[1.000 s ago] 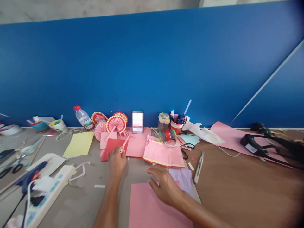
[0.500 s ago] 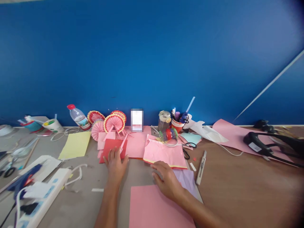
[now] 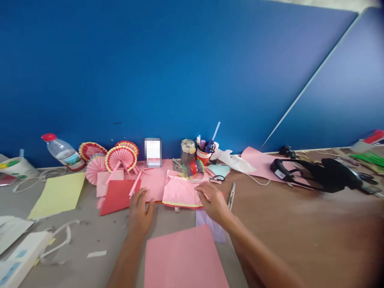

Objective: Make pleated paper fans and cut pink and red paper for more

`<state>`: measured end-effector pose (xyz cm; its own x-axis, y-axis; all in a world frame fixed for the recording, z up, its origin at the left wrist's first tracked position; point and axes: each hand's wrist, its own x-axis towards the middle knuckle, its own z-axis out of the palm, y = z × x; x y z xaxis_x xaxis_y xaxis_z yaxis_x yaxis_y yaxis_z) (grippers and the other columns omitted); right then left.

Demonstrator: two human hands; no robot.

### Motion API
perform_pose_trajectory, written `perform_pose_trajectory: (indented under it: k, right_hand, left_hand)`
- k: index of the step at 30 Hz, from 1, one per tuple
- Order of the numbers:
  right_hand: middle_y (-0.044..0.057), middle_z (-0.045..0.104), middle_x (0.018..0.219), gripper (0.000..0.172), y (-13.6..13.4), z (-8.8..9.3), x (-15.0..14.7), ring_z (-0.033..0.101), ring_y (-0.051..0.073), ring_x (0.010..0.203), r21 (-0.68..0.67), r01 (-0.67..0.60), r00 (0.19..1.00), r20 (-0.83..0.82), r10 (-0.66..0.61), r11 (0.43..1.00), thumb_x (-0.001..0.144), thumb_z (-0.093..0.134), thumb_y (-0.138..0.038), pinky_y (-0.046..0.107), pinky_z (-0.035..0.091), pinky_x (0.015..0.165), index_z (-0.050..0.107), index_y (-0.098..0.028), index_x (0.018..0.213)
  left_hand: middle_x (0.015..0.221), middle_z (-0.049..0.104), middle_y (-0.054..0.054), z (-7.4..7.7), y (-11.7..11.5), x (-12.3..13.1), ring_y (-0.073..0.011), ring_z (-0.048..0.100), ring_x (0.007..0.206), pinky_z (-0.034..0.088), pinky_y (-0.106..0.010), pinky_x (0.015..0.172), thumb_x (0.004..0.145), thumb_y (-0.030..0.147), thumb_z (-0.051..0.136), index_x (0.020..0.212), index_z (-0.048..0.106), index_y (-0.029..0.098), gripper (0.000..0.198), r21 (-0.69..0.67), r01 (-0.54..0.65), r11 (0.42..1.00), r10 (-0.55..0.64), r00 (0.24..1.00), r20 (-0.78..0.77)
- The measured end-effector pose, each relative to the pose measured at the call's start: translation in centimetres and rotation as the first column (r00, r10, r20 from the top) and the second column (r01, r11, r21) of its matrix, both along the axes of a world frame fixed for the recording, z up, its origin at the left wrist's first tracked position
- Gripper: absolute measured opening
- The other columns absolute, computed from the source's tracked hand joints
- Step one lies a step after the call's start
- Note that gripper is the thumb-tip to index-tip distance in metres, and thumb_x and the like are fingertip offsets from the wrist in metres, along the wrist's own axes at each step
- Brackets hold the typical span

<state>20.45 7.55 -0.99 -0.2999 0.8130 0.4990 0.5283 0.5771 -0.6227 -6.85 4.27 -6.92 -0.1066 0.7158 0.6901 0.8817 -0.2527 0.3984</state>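
The card [image 3: 116,197] is red, the creased paper [image 3: 179,193] yellow-edged pink.

No text was legible: the label [image 3: 71,159] on the bottle [image 3: 61,149], left of the hands [image 3: 141,216], and the sticker [image 3: 280,173] on the black device [image 3: 321,175], to their right, showed too small.

Creased pink ppr [image 3: 181,193], yel-edged

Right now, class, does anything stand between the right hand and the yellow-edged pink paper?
Nothing visible does. The right hand overlaps the yellow-edged pink paper on its right side, though contact is unclear. The red-and-green roll lies farther back.
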Motion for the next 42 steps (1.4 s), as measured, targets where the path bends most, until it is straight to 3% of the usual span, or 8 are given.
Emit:
perform_pose_trajectory:
  k: [3,7,14,22,28,32,36,42]
  right_hand:
    - [0.010,0.067,0.091,0.028,3.0,-0.8,1.0,0.060,0.021,0.088,0.044,0.085,0.950,0.297,-0.095,0.995,0.086,0.042,-0.008,0.034,0.046,0.082,0.068,-0.017,0.091]
    - [0.014,0.065,0.102,0.028,6.0,-2.3,0.9,0.052,0.026,0.105,0.072,0.130,0.756,0.638,-0.146,0.989,0.083,0.045,-0.007,0.039,0.037,0.094,0.069,-0.014,0.096]
    - [0.017,0.063,0.096,0.028,7.2,-2.3,0.7,0.049,0.029,0.101,0.093,0.026,0.670,0.738,-0.086,0.995,0.085,0.042,-0.008,0.041,0.033,0.089,0.070,-0.011,0.087]
    - [0.013,0.065,0.093,0.026,6.4,-0.3,0.8,0.047,0.026,0.100,0.119,-0.106,0.623,0.782,-0.027,0.987,0.086,0.043,-0.007,0.041,0.029,0.089,0.067,-0.014,0.093]
    - [0.010,0.065,0.088,0.020,6.1,0.2,3.5,0.051,0.023,0.093,0.111,-0.083,0.749,0.662,-0.011,0.990,0.086,0.045,-0.010,0.037,0.034,0.082,0.064,-0.016,0.084]
    - [0.005,0.062,0.077,0.022,6.1,0.6,8.9,0.054,0.019,0.073,-0.015,0.105,0.960,0.264,-0.098,0.994,0.088,0.043,-0.022,0.030,0.041,0.068,0.063,-0.018,0.081]
    - [0.002,0.062,0.076,0.018,4.9,2.9,13.1,0.057,0.018,0.074,-0.169,0.126,0.991,-0.012,-0.130,0.978,0.085,0.048,-0.030,0.029,0.045,0.067,0.062,-0.020,0.085]
    - [0.005,0.063,0.082,0.015,1.4,5.6,9.4,0.059,0.018,0.079,-0.073,-0.022,0.997,-0.071,0.016,0.997,0.086,0.050,-0.027,0.031,0.046,0.073,0.061,-0.020,0.079]
  left_hand:
    - [0.116,0.057,-0.012,0.2,-0.2,0.6,-0.0238,0.052,0.115,0.041,-0.043,0.103,0.088,0.029,0.048,0.115,0.054,0.020,0.029,-0.036,0.018,0.999,-0.018,1.000,-0.007]
    - [0.121,0.057,-0.012,1.0,-0.5,2.4,-0.0252,0.049,0.121,0.033,-0.048,0.108,0.088,0.025,0.045,0.115,0.056,0.021,0.029,-0.091,0.056,0.994,-0.066,0.993,-0.103]
    - [0.139,0.045,-0.010,4.7,3.0,8.3,-0.0322,0.031,0.134,0.022,-0.054,0.111,0.087,0.028,0.047,0.127,0.052,0.024,0.040,-0.306,0.185,0.934,-0.276,0.916,-0.289]
    - [0.129,0.053,-0.019,5.1,11.2,12.3,-0.0371,0.038,0.128,0.023,-0.060,0.105,0.084,0.037,0.055,0.132,0.042,0.013,0.056,-0.466,0.029,0.884,-0.144,0.967,-0.213]
    - [0.124,0.056,-0.017,3.8,12.6,9.8,-0.0337,0.049,0.119,0.014,-0.060,0.108,0.079,0.029,0.060,0.123,0.049,0.017,0.047,-0.506,0.028,0.862,-0.139,0.973,-0.184]
    - [0.124,0.056,-0.017,3.9,12.1,7.2,-0.0317,0.050,0.119,0.013,-0.059,0.110,0.082,0.030,0.056,0.125,0.047,0.019,0.046,-0.509,0.046,0.859,-0.151,0.975,-0.165]
    - [0.126,0.056,-0.013,4.5,11.7,7.3,-0.0308,0.050,0.120,0.011,-0.056,0.111,0.079,0.034,0.061,0.126,0.047,0.022,0.050,-0.497,0.109,0.861,-0.232,0.953,-0.194]
    - [0.130,0.054,-0.014,4.1,10.7,11.1,-0.0318,0.047,0.124,0.002,-0.057,0.112,0.076,0.034,0.066,0.130,0.047,0.019,0.059,-0.475,0.167,0.864,-0.325,0.905,-0.274]
